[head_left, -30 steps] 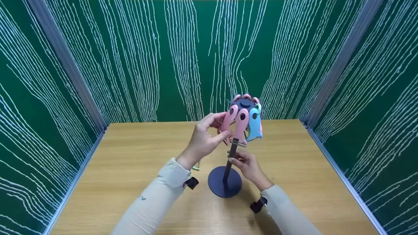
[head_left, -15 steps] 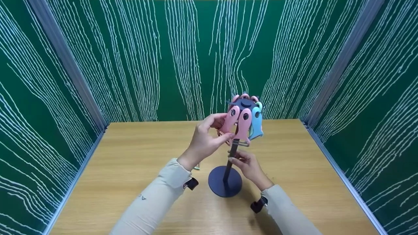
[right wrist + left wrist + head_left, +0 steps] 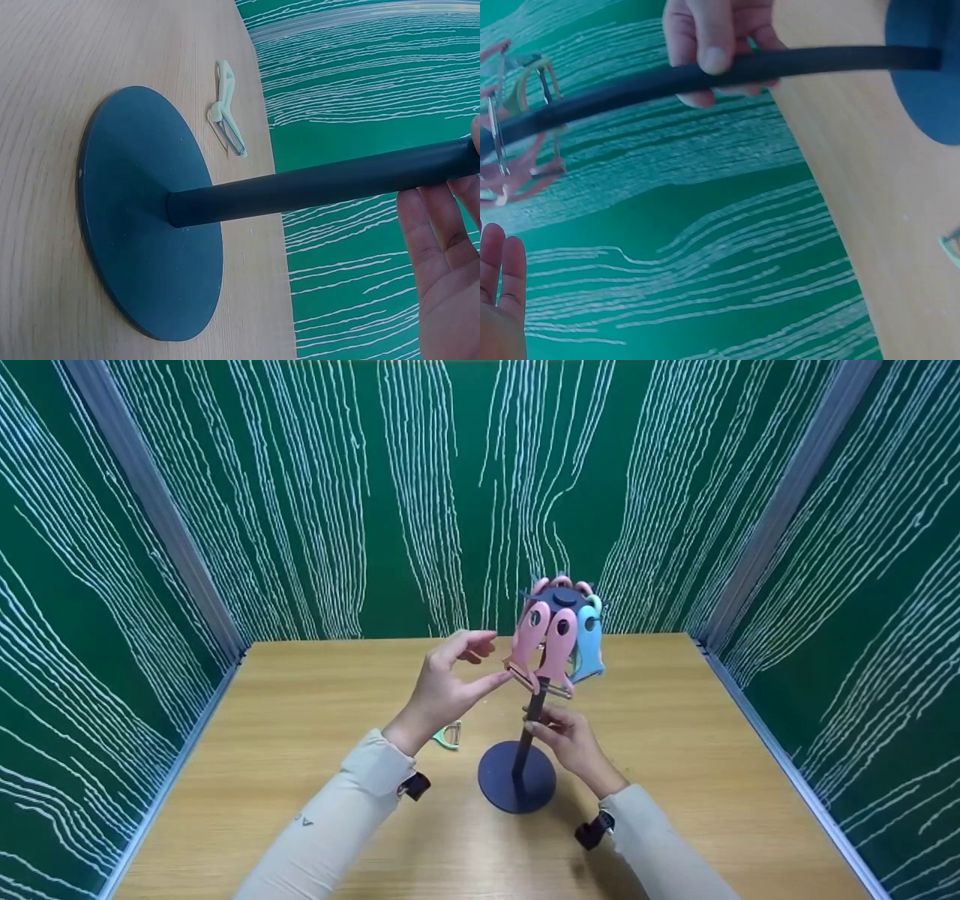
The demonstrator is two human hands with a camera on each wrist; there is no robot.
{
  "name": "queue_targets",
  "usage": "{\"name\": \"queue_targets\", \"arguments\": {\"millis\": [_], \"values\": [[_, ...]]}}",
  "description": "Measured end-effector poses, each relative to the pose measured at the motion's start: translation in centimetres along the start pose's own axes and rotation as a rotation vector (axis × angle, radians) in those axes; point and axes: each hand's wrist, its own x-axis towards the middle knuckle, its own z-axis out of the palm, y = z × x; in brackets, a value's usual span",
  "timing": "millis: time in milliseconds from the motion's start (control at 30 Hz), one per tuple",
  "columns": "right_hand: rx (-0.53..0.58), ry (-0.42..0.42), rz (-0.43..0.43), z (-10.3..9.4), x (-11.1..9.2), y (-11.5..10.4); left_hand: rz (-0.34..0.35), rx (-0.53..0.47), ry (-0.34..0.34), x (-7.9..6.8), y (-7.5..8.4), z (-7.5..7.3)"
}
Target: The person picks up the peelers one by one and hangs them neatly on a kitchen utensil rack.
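A dark stand with a round base (image 3: 496,780) and an upright pole (image 3: 525,746) carries a ring of hanging peelers at its top. Facing me are a pink peeler (image 3: 528,639), another pink peeler (image 3: 559,649) and a blue peeler (image 3: 590,646); others hang partly hidden behind. My left hand (image 3: 448,679) is just left of the nearest pink peeler, thumb and fingers spread apart, holding nothing; whether the thumb tip touches the peeler I cannot tell. With thumb and fingers, my right hand (image 3: 571,741) grips the pole below the peelers.
On the wooden table (image 3: 322,697), a light green peeler (image 3: 226,109) lies beside the stand, partly behind my left wrist in the head view. Green walls with white lines (image 3: 480,510) enclose the table's back and sides.
My left hand has let go of the pink peeler and moved left. The peeler ring has turned slightly to the right. More of the green peeler shows. My right hand stays on the pole.
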Motion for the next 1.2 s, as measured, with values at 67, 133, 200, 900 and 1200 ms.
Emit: {"name": "queue_targets", "arguments": {"millis": [67,133,200,900,1200], "values": [[0.0,-0.004,-0.001,0.0,0.0,0.1,-0.012,0.005,0.003,-0.3,-0.5,-0.4],[0.001,-0.009,0.0,0.0,0.0,0.0,-0.028,0.006,0.003,-0.7,-1.0,-0.7],[-0.003,-0.014,0.006,-0.1,0.0,0.0,-0.045,0.013,-0.001,-1.0,-1.4,-1.1],[-0.023,-0.002,-0.033,-0.2,0.0,0.0,-0.252,0.195,-0.124,-5.2,-7.1,-3.8],[-0.003,-0.019,-0.005,-0.2,0.0,-0.1,-0.343,0.264,-0.207,-6.7,-9.8,-4.3]]}}
